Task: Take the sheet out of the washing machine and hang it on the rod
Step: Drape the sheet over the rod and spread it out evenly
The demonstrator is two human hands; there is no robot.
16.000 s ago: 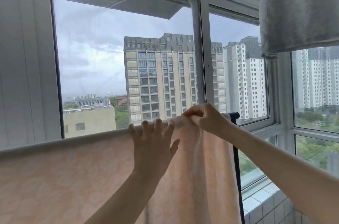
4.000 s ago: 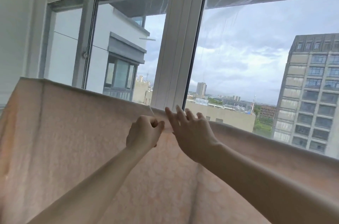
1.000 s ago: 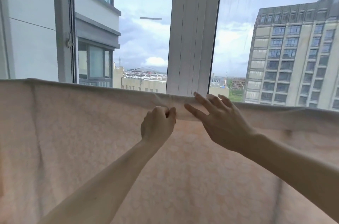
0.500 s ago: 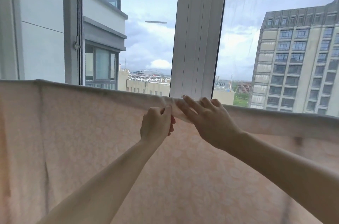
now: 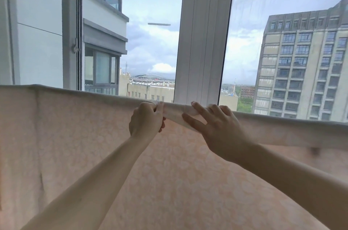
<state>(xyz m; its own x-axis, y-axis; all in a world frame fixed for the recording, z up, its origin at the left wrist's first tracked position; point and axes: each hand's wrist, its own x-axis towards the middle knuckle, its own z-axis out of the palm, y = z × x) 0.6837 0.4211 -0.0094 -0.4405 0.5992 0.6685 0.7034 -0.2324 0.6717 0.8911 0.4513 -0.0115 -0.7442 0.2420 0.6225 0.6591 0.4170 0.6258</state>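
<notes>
Before the window (image 5: 204,41), our pale peach sheet (image 5: 79,135) hangs draped, left hand (image 5: 146,121) pinching its top fold, right hand (image 5: 216,128) fingers spread on it.

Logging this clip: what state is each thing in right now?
Sheet: draped over the rod, hanging spread, top edge bunched between the hands.
Left hand: closed, pinching the sheet's top edge.
Right hand: fingers spread, on the fold.
Window: cannot tell whether shut.

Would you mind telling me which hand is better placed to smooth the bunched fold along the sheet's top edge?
Probably the right hand: its open fingers lie on the fold of the sheet, while the left hand pinches it.
</notes>
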